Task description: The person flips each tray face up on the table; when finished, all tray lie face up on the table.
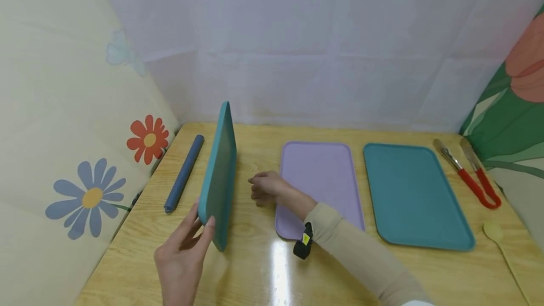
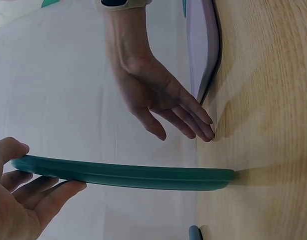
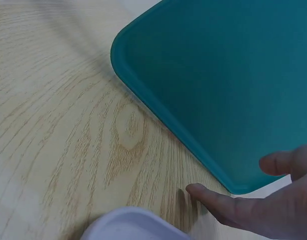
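Note:
A teal tray (image 1: 219, 178) stands on edge at the left of the table, its face turned to the right. My left hand (image 1: 184, 251) pinches its near upper corner, thumb on one side and fingers on the other; the left wrist view shows this grip on the tray (image 2: 123, 173) too. My right hand (image 1: 267, 187) is between that tray and a flat lavender tray (image 1: 318, 169), apart from the teal one. Its fingers (image 2: 188, 112) are extended and hold nothing, with the fingertips close over the tabletop. In the right wrist view the teal tray's face (image 3: 218, 85) is beyond the hand.
A dark blue rod (image 1: 184, 174) lies left of the raised tray. A second teal tray (image 1: 418, 197) lies flat at the right, beside red-handled tongs (image 1: 471, 178) and a yellowish spoon (image 1: 495, 234). A pale cloth (image 1: 323, 51) hangs along the table's back edge.

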`<state>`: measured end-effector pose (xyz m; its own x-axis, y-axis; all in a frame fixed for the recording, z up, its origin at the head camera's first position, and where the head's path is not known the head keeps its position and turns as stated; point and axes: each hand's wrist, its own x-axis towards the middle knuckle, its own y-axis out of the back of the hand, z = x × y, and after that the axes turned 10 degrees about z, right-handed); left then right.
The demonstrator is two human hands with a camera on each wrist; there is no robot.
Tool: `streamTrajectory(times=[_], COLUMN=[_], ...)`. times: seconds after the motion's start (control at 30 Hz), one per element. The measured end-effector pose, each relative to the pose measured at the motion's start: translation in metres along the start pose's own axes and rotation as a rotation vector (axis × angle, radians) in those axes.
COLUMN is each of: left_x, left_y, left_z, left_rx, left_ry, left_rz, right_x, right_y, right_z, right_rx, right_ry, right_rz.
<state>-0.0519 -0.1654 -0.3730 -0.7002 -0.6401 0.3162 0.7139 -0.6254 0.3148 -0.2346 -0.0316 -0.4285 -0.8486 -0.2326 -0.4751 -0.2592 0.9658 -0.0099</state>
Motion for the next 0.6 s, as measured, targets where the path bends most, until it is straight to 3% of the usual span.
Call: streamTrajectory(times=[0.27, 0.5, 0.6], left_x=[0.0016, 0.0023, 0.0026], left_y=[0.0022, 0.0014, 0.0011], left_z=[0.0005, -0.0037, -0.0055], left_rx=[-0.047, -0.268, -0.318], left_ry=[0.075, 0.120, 0.123], left_rz=[0.053, 0.107, 0.110], right_x=[-0.0046, -0.0049, -0.0059], right_y=[-0.0041, -0.0046, -0.0045], right_z=[-0.0017, -0.0026, -0.0028], right_rx=[-0.018, -0.043, -0.058], right_ry=[-0.011, -0.013, -0.019], right_rz=[-0.031, -0.038, -0.049])
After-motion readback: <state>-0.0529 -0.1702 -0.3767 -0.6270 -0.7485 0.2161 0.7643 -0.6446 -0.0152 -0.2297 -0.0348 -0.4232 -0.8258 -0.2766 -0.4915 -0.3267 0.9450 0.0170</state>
